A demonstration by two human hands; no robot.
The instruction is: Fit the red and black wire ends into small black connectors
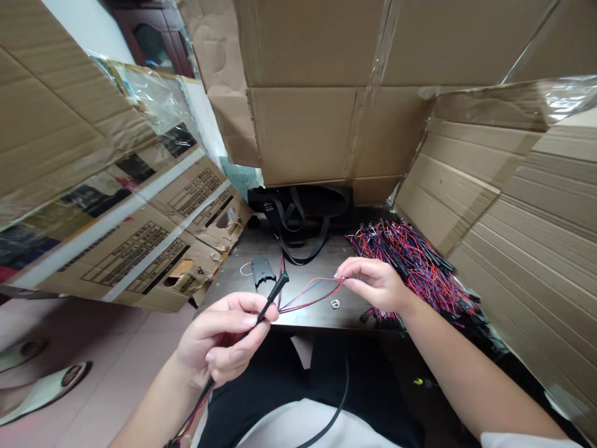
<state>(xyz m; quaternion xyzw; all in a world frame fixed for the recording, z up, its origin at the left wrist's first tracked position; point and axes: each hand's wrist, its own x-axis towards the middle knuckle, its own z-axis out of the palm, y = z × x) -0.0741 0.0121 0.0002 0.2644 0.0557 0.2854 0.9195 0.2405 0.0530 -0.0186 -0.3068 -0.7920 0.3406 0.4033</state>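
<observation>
At lower centre of the frame, the left hand [221,341] holds a black wire connector [275,292] firmly between closed fingers, while the right hand [373,285] pinches thin red and blue wires [321,279] just above the dark tabletop [321,320].

black tote bag [298,208] beneath cardboard cartons [303,134]

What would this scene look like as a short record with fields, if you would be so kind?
Left hand: holds a black connector on a cable
Right hand: fingers pinch red and blue wires
Nearby: pile of red and blue wire leads, right of the right hand
On table: black plastic housing; small metal ring
Surface: dark wooden table
Rest: black strapped bag; cardboard sheets
</observation>
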